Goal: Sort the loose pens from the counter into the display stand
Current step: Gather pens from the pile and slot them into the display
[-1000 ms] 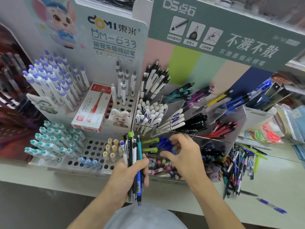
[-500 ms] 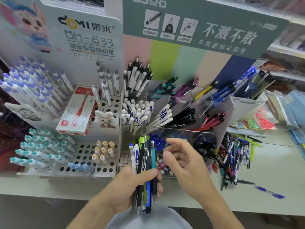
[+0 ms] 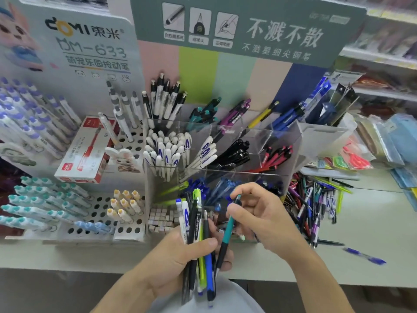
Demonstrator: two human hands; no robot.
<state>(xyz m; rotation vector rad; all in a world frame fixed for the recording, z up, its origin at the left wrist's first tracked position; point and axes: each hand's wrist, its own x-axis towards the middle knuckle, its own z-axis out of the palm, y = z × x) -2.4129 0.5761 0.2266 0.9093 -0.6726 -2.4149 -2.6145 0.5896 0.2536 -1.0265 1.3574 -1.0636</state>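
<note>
My left hand (image 3: 180,256) is closed around a bundle of pens (image 3: 198,240) of mixed colours, held upright in front of the clear acrylic display stand (image 3: 279,141). My right hand (image 3: 264,218) pinches the top of a teal pen (image 3: 229,231) that leans out of the bundle. The stand's compartments hold white, black, red, blue, teal, purple and yellow pens sorted by kind. A pile of loose pens (image 3: 313,206) lies on the counter to the right of the stand. One blue pen (image 3: 365,256) lies apart from it.
A white perforated display (image 3: 101,211) with teal-capped and purple-capped pens stands at the left, with a red-and-white pen box (image 3: 85,152) leaning on it. Packets of stationery (image 3: 370,143) lie at the right. The counter's front edge (image 3: 67,265) runs below my hands.
The camera has moved closer. My right hand left the blue-pen compartment, came to the bundle and took hold of the teal pen, tilting it out to the right.
</note>
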